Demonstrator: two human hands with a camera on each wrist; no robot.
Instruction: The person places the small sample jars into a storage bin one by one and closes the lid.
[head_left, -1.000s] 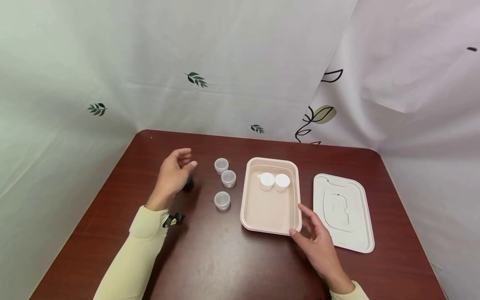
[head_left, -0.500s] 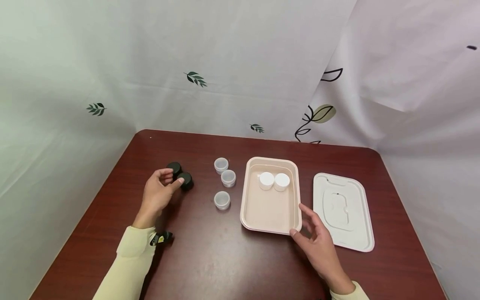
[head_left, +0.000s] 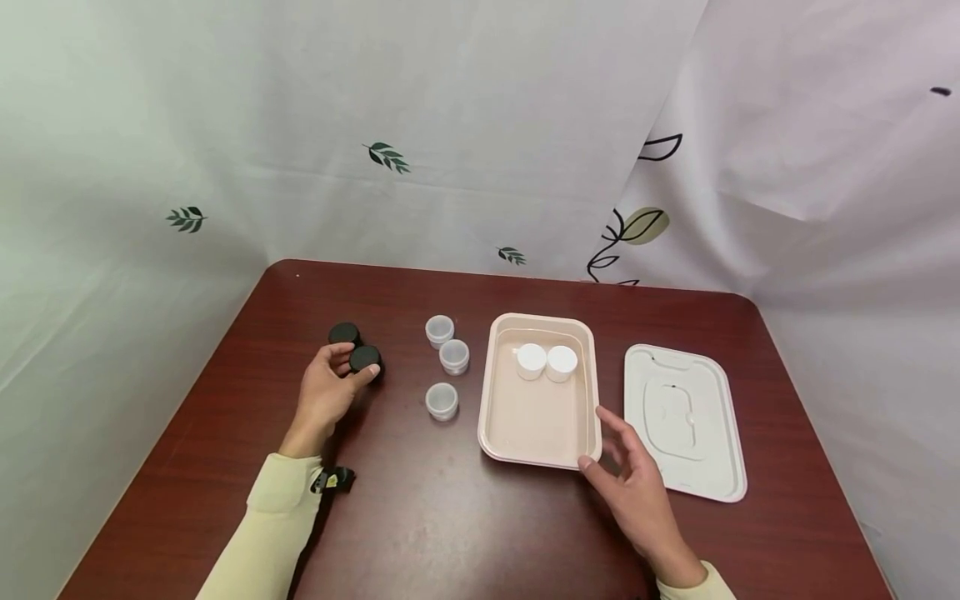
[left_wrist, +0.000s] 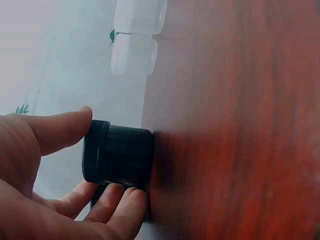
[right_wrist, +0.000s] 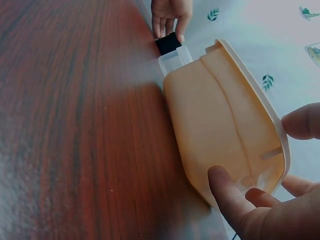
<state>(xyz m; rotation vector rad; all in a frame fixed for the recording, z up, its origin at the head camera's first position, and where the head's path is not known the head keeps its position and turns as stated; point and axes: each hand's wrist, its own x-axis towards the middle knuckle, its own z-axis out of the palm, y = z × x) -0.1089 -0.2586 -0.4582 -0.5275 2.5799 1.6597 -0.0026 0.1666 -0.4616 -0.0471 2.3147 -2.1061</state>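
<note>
Since a second ago the left hand (head_left: 327, 392) has dropped from mid-air at about 10 o'clock of the scene onto the nearer black jar (head_left: 365, 359); half a second ago thumb and fingers were only closing in beside it, and now they are curled round its sides, with the jar sitting on the surface (head_left: 420, 517). That reads as a grip just made, with the jar not yet lifted. From the left wrist view the black jar (left_wrist: 118, 155) is a short matte cylinder with a slightly stepped rim, the thumb on one side and fingertips on the other. A second black jar (head_left: 344, 333) stands just beyond it toward 11 o'clock, close enough that I cannot tell if they touch. The right hand (head_left: 637, 492) has barely shifted: fingers loosely spread, thumb against the near right corner of the beige tray (head_left: 592, 392), clamped on nothing. The tray is a smooth, rounded-corner rectangle with a raised lip; in the right wrist view its outer wall (right_wrist: 215, 130) looks dull plastic. Inside, at the far end, two white round caps or capped jars (head_left: 546, 362) sit side by side, touching. Between tray and left hand stand three small translucent pots (head_left: 447, 365), frosted and open-topped, in a loose line. At 3 o'clock lies a flat white lid (head_left: 686, 421) with moulded ridges, near the tray but apart. The surface is glossy, dark red wood grain.
</note>
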